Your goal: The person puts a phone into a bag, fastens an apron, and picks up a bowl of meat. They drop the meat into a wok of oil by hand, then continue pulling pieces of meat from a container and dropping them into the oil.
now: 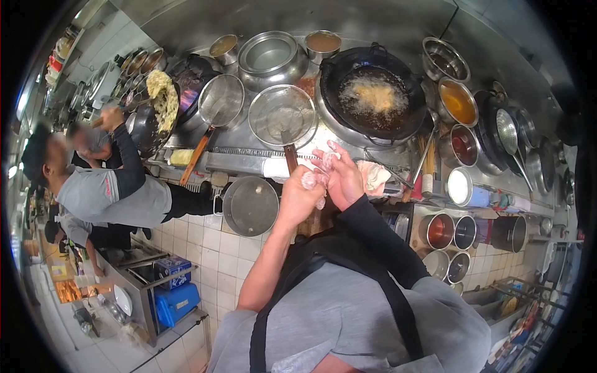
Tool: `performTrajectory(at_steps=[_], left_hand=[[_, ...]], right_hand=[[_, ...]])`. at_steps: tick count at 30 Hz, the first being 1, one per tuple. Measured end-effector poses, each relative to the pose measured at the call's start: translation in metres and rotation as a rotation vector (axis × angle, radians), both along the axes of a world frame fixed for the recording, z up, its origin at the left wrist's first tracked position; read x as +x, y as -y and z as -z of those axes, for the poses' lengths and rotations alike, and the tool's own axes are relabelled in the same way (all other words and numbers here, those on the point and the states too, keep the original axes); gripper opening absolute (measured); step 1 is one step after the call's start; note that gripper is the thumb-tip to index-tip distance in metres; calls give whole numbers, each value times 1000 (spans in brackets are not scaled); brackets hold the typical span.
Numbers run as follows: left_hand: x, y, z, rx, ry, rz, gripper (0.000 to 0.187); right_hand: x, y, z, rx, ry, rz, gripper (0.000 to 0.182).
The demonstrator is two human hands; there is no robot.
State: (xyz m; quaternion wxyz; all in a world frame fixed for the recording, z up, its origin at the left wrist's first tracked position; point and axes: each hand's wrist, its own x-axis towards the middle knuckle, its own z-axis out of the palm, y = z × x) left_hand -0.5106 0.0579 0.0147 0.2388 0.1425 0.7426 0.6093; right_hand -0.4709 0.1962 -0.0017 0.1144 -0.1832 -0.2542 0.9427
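My left hand (296, 196) and my right hand (346, 181) meet in front of the stove, both with white floury coating on the fingers. The left fingers are curled; whether a coated piece lies in them I cannot make out. My right hand is turned palm up beside it, touching it, with fingers stretched and partly apart. Ahead, a wok (348, 121) of bubbling oil holds golden frying food (375, 95). A mesh strainer (283, 115) rests just beyond my left hand, its handle pointing toward me. A crumpled pale cloth or bag (373, 177) lies beside my right wrist.
A second strainer (221, 99) and a large metal pot (269, 59) stand left of the wok. A co-worker (106, 193) at left tosses food in another wok (149, 127). A deep pot (250, 207) is at lower left. Sauce containers (458, 102) and a perforated ladle (507, 132) are at right.
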Motion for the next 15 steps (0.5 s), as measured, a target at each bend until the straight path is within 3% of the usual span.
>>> performTrajectory(at_steps=[3, 4, 10, 13, 15], left_hand=[[-6, 10, 9, 416, 303, -64, 14], [-8, 15, 6, 445, 357, -66, 18], [-10, 35, 23, 517, 438, -136, 13], [-8, 40, 28, 512, 448, -162, 11], [-7, 42, 29, 520, 451, -169, 11]], right_hand=[[-2, -27, 47, 40, -85, -37, 17], [1, -33, 49, 28, -18, -5, 8], [4, -61, 48, -136, -73, -15, 4], [7, -69, 33, 142, 38, -103, 6], [8, -74, 31, 196, 54, -150, 8]])
